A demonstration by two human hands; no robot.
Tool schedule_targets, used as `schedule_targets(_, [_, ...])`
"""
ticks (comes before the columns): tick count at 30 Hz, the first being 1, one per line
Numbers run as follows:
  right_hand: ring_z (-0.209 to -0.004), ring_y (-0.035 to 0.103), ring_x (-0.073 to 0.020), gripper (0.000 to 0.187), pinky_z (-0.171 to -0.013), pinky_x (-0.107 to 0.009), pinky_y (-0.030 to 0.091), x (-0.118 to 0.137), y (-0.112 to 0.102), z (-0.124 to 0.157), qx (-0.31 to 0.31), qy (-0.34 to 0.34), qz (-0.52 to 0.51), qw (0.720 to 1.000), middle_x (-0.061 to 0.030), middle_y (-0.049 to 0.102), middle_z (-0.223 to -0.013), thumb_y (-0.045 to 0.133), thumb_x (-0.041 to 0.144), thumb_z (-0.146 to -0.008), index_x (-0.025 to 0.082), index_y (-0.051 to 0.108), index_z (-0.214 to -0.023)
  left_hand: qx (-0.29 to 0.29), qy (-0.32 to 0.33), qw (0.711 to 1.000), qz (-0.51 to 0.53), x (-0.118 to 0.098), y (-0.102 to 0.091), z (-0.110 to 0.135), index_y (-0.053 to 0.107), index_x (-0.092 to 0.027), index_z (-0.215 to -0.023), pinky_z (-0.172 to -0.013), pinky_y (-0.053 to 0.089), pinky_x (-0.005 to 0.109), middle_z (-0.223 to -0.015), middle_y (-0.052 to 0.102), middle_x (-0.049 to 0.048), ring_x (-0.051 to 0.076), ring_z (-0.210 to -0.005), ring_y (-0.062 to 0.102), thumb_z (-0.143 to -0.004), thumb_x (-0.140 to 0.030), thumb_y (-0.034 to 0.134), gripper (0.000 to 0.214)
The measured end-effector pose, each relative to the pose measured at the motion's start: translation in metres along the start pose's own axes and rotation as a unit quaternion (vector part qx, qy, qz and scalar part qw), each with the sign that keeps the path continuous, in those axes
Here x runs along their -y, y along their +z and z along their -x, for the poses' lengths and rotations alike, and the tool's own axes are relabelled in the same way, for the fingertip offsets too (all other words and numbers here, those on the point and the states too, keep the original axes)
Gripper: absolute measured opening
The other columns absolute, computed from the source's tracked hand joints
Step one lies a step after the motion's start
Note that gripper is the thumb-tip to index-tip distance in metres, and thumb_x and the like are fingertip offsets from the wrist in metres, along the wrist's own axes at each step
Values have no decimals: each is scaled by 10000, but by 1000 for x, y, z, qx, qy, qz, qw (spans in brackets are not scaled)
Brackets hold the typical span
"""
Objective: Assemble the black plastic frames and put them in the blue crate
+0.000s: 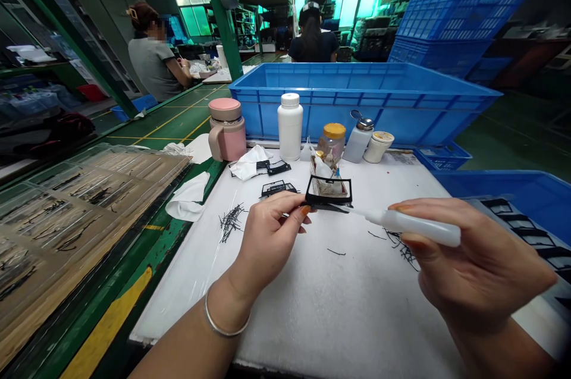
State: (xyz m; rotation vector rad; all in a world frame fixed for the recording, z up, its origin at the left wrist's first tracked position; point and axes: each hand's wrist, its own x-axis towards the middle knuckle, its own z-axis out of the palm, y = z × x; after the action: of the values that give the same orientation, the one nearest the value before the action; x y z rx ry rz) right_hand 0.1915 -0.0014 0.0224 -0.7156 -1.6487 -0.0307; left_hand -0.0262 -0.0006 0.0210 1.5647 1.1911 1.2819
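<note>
Apparently, black plastic frame point(329, 177), left hand point(267, 242), white bottle point(414, 227), right hand point(473, 263)

My left forearm point(191, 343) enters from the lower edge, angled up and to the right, with the left wrist point(234, 296) slightly bent. My left hand point(267, 242) is closed in a pinch, thumb on top, orange-painted nail showing. My right hand point(482, 266) enters from the right side, its right fingers point(414, 215) curled and closed in a firm grip. My right forearm point(499, 355) runs off the lower right corner. Both hands face inward, well apart, fingertips toward each other.
</note>
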Motion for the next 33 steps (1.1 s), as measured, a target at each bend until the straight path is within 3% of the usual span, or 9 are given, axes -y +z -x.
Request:
schedule_targets(15, [-740, 663, -256, 249, -586, -389, 518, 1, -1, 1, 5, 12, 12, 1000, -49, 701, -828, 746, 159, -756, 236, 741, -993, 0, 1, 1000, 1, 0, 0, -1, 700, -118, -888, -577, 549, 163, -877, 639, 49, 95, -683, 626, -884, -209, 578, 153])
schedule_targets(23, [-729, 664, -221, 244, -573, -358, 496, -2, -1, -1, 0, -19, -3, 1000, -44, 699, -790, 782, 127, -703, 147, 742, -943, -7, 11, 1000, 6, 1, 1, -1, 702, -113, -880, -566, 551, 165, -862, 640, 54, 98, -667, 625, -877, -193, 578, 147])
schedule_targets(33, [-755, 658, -215, 249, -600, -362, 493, -1, -2, 1, 4, -3, 3, 1000, -29, 697, -809, 779, 145, -711, 173, 738, -956, -9, 14, 1000, 4, 2, 2, 0, 703, -115, -881, -563, 550, 161, -879, 645, 56, 92, -660, 624, -877, -186, 579, 144])
